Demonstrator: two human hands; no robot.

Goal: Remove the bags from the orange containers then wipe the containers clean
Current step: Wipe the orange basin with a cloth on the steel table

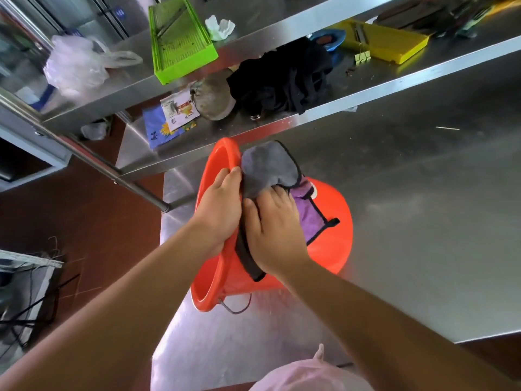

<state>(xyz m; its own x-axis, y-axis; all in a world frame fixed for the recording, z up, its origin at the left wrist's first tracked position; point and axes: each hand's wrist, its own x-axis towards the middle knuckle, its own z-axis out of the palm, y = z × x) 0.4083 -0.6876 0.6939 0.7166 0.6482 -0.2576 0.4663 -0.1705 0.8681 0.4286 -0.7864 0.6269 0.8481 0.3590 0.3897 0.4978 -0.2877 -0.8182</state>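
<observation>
An orange bucket (332, 221) lies on its side on the steel table (423, 221), its open mouth facing left. My left hand (220, 210) grips the bucket's rim, fingers curled over the edge. My right hand (270, 230) presses a grey and purple cloth with black trim (267, 170) against the bucket's outer wall. The cloth drapes over the top of the bucket. A thin wire handle (236, 307) hangs below the rim. A pinkish plastic bag (307, 376) sits at the bottom edge of the view.
A steel shelf (324, 111) above the table carries a green tray (180, 38), a yellow slicer (380, 40), a black cloth (287, 80), a metal pot (214, 100), a clear plastic bag (76, 66). Brown floor lies left of the table.
</observation>
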